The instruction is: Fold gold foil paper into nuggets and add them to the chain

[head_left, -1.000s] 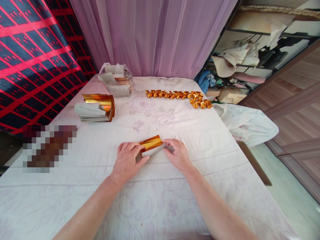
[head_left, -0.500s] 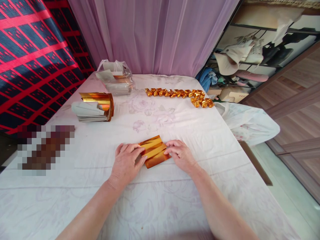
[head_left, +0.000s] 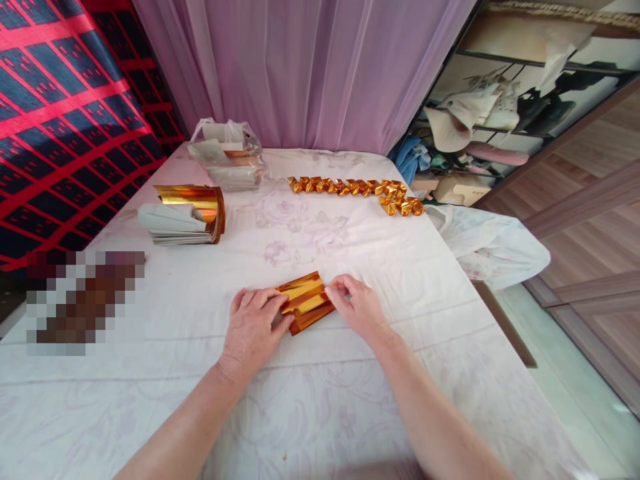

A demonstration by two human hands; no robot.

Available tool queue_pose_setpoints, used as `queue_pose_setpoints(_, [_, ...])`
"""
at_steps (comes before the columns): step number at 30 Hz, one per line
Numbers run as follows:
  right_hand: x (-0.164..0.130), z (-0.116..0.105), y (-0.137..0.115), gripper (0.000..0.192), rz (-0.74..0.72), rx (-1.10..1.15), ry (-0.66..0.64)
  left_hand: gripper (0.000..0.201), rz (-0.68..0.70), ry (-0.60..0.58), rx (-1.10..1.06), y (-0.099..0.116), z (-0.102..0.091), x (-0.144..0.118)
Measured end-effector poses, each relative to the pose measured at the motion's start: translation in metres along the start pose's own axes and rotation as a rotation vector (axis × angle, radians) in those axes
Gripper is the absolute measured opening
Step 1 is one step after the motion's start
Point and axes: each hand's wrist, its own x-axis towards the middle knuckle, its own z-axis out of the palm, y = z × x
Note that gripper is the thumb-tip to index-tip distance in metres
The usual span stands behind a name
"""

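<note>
A creased sheet of shiny gold foil paper lies at a slant on the cloth in front of me. My left hand grips its left end, fingertips on top and the thumb at the near corner. At the right end, my right hand has its thumb and fingers pinched together on the paper's edge. Fold lines run lengthwise across the sheet. The fingertips cover parts of both ends.
Folded gold pieces form a bent row at the back. A curled stack of foil paper stands left, before a clear plastic bag of more paper. A white bag hangs beyond the right edge. A blurred patch covers something far left.
My right hand has shifted slightly away from me along the right edge, its fingers now pinched closer. The sheet's near strip looks narrower. My left hand stays in place.
</note>
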Motion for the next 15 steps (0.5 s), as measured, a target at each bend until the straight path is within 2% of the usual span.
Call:
queue_pose_setpoints(3, [0.005, 0.003, -0.008, 0.020, 0.139, -0.081, -0.044, 0.024, 0.007, 0.003, 0.019, 0.000, 0.000, -0.001])
queue_pose_setpoints(7, [0.012, 0.003, -0.013, 0.022, 0.214, -0.139, -0.138, 0.030, 0.020, 0.015, 0.037, -0.001, 0.002, -0.002])
queue_pose_setpoints(15, [0.011, 0.000, -0.018, 0.012, 0.203, -0.192, -0.192, 0.061, -0.045, 0.030, 0.081, -0.001, 0.007, -0.003])
